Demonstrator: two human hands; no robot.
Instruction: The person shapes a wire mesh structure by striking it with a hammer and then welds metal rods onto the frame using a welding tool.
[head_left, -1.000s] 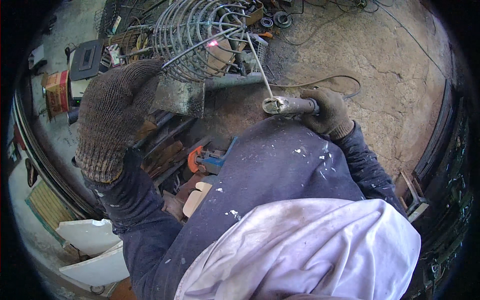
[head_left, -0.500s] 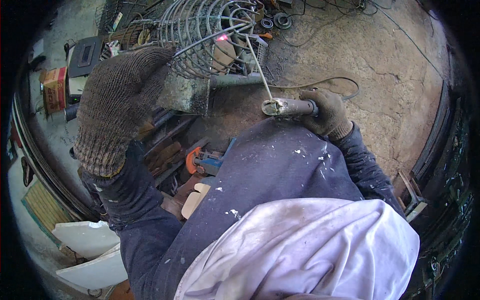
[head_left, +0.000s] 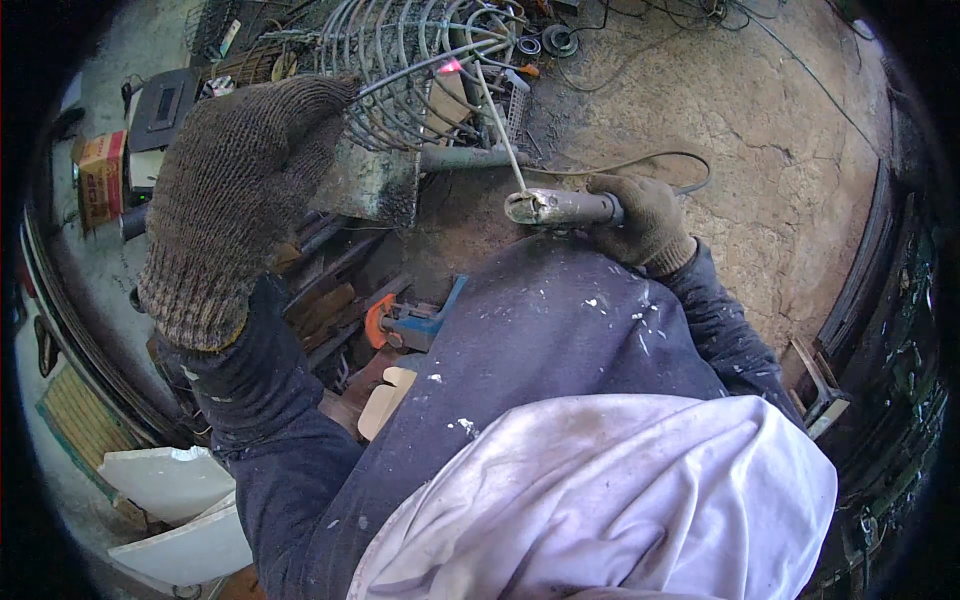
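Observation:
A brown knitted glove covers my left hand [head_left: 235, 185], raised at the left. Its closed fingertips meet the near end of a thin metal rod [head_left: 405, 77], which runs across a cage of curved metal bars [head_left: 385, 40]. My right hand [head_left: 645, 222], gloved too, is wrapped round a worn welding electrode holder [head_left: 560, 207] just beyond my lap. From its jaw a pale welding electrode [head_left: 499, 125] slants up to the cage. Close to the electrode's far end, a pinkish-red bright spot [head_left: 450, 67] shows at the rod. Whether the electrode touches the metal, I cannot tell.
Under the cage stands a rough metal block [head_left: 370, 185] with a pipe [head_left: 470, 159]. A cable [head_left: 690, 160] loops behind my right hand. At left are a dark welding mask [head_left: 165, 108] and a carton [head_left: 100, 180]. An orange-and-blue tool [head_left: 410, 322] lies beside my lap.
My right hand has shifted slightly left and up with the electrode holder. My left hand stays at the rod's end, and the whole view has moved a little.

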